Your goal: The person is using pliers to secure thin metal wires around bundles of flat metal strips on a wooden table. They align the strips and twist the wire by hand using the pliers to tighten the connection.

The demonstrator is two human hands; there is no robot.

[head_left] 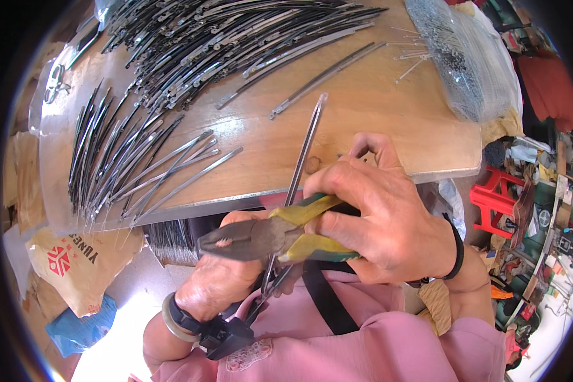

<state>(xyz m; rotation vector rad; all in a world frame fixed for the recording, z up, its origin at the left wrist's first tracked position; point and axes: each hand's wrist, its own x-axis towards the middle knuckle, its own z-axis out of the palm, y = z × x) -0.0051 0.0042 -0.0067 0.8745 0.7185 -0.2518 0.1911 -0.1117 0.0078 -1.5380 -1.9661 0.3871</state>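
My right hand is closed on a pair of pliers with yellow and green handles. Their dark jaws point left, across the front of my left hand. Behind the pliers my left hand grips a long, thin metal strip. Tilted, the strip rises to the upper right over the table edge, and its lower end runs down in front of my chest. The pliers hide part of the left fingers and the middle of the strip. Whether the jaws touch the strip I cannot tell.
A large heap of dark metal strips covers the far side of the wooden table. A smaller fanned pile lies at the left. Thin pins fill a plastic bag at the far right. A red stool stands beyond the table's right corner.
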